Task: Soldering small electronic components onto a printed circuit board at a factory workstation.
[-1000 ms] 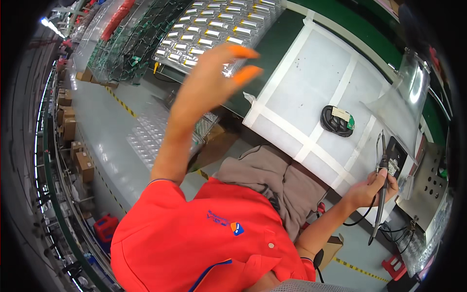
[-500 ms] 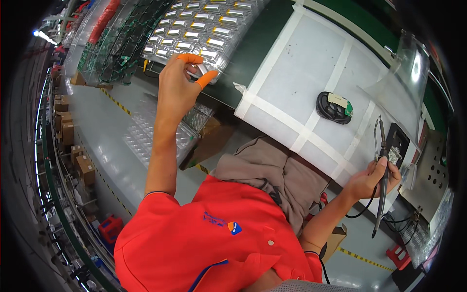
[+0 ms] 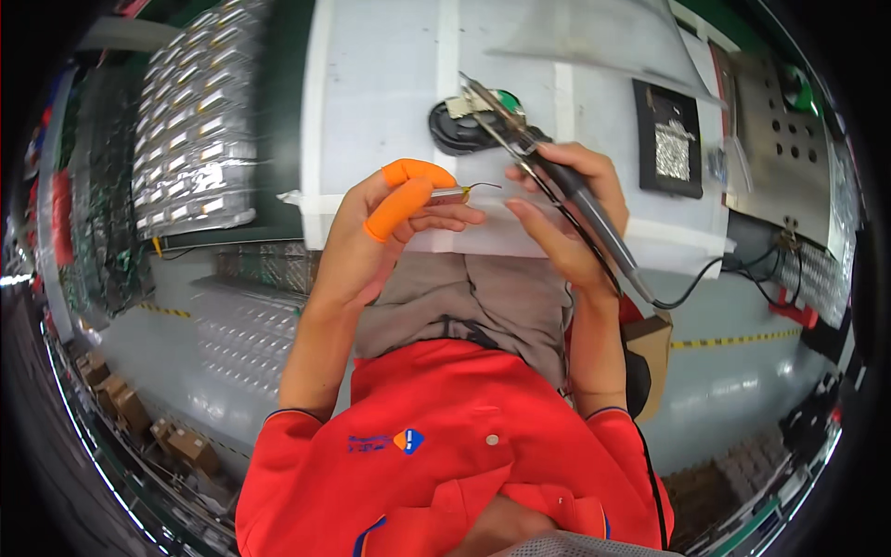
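Observation:
Between orange-cotted fingertips, my left hand [image 3: 371,227] pinches a small silvery pouch battery [image 3: 449,196] with a thin wire sticking out to the right. My right hand [image 3: 585,204] grips a soldering iron [image 3: 594,215], its tip angled up and left. Alongside the iron, the same hand also holds what look like slim tweezers [image 3: 513,151]. Just beyond both hands, a black oval housing [image 3: 448,138] lies on the white taped work mat [image 3: 371,102]; a pale piece and a green circuit board [image 3: 509,100] sit on it. The iron's front end crosses over this housing.
At the left, a clear blister tray [image 3: 200,223] carries rows of batteries. A black holder [image 3: 657,172] with silvery metal shavings rests on the right, beside a perforated metal plate [image 3: 775,153]. A clear plastic sheet [image 3: 594,42] hangs over the far side. The iron's cable [image 3: 687,295] trails right.
My left hand has come from the battery tray to the mat, bringing a battery. My right hand has moved inward with the iron, now over the black housing. My view has turned.

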Tool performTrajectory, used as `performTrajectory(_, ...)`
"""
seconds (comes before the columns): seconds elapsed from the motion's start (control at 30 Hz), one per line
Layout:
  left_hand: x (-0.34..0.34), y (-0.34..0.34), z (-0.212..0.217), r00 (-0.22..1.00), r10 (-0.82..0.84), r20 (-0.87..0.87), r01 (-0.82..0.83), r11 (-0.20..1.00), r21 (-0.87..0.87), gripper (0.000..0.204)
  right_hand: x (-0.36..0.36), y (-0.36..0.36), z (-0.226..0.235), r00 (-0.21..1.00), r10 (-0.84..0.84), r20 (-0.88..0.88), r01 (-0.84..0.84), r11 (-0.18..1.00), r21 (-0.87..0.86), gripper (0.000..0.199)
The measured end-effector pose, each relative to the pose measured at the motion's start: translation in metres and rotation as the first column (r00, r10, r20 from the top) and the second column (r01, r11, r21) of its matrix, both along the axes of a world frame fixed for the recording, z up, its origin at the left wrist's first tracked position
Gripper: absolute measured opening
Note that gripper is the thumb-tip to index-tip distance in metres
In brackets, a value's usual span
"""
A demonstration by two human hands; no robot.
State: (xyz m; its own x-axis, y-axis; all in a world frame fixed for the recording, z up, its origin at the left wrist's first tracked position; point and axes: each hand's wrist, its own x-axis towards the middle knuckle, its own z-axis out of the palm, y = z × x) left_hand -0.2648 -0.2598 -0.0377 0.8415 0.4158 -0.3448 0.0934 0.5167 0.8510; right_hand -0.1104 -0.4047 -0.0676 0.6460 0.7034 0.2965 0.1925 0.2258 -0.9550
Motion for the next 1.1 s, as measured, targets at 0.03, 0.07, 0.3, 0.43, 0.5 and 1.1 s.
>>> performTrajectory(0.03,0.002,-0.003,-0.003,1.000,-0.003,0.000,0.003,0.999,-0.042,0.036,0.000,0.000,0.000,1.000,0.007,0.026,-0.007,1.000,0.015,0.041)
performTrajectory(0.07,0.003,-0.005,-0.006,1.000,-0.018,0.001,0.018,0.998,-0.059,0.043,0.001,0.001,0.000,0.998,0.027,0.053,-0.028,1.000,0.007,0.042)
performTrajectory(0.3,0.014,-0.007,-0.005,0.997,-0.066,0.033,0.069,0.994,-0.086,0.031,0.004,-0.002,-0.002,0.986,0.050,0.162,-0.039,0.997,-0.071,0.048)
performTrajectory(0.43,0.021,-0.012,0.002,0.986,-0.122,-0.110,0.141,0.973,0.183,0.026,0.002,0.000,-0.002,0.989,-0.067,0.131,0.072,0.997,-0.035,0.039)
performTrajectory(0.5,0.024,-0.013,0.005,0.975,-0.133,-0.180,0.177,0.951,0.255,0.026,0.002,0.000,-0.002,0.993,-0.057,0.105,0.058,0.998,-0.006,0.039)
performTrajectory(1.1,0.031,-0.026,0.000,0.987,-0.040,-0.154,0.083,0.956,0.280,0.017,0.004,-0.002,-0.006,0.996,-0.033,0.084,0.031,0.999,0.017,0.046)
